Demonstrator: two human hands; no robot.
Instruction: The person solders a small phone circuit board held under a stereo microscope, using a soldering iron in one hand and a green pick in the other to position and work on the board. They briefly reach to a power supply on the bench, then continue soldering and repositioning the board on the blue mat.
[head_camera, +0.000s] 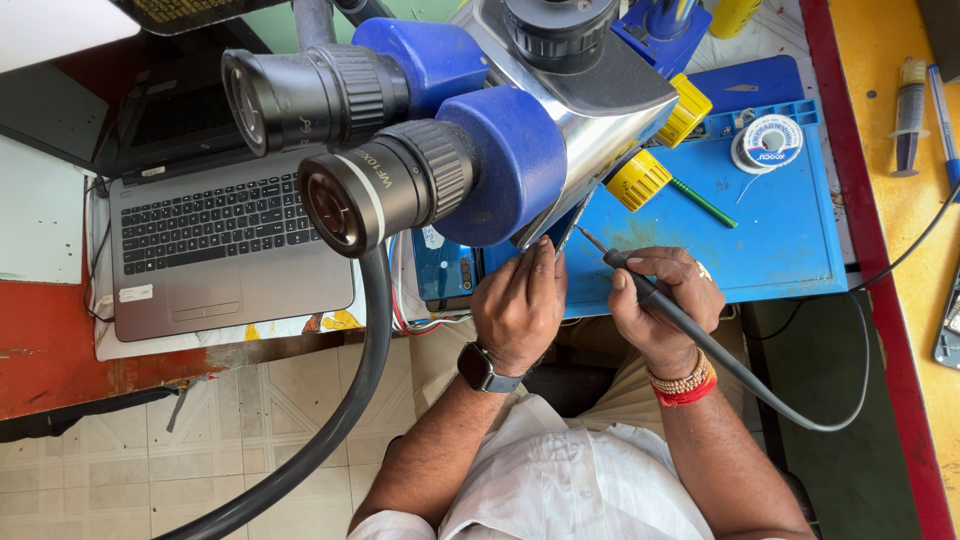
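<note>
A: Right hand (660, 305) first: the fingers are wrapped narrow around a slim black soldering iron (640, 285), held like a pen, its thin metal tip angled toward the microscope (470, 130).

B: And the cord?

A: A smooth black cable (800, 410) runs from the iron's handle past the wrist, where beaded and red bands sit, then loops away from the microscope.

B: The left hand (520, 300)?

A: It sits just under the microscope's shiny steel body, fingers curled in close together and pressed down on something. What they pinch I cannot tell; the hand's back hides it. A dark watch (485, 368) with a square face is on that wrist.

B: What's beneath?

A: A flat blue work mat (790, 230), scuffed, reaching out from the microscope's base. On it, away from the microscope, a round spool of solder wire (768, 143), and nearer, a thin green stick (703, 202) by the ribbed yellow knob (638, 180).

B: The other side?

A: On the eyepiece side of the microscope, a grey laptop (225, 250) with black keys lies open on a red table (50, 350). A thick black rubber hose (350, 400) curves down from under the eyepieces.
</note>
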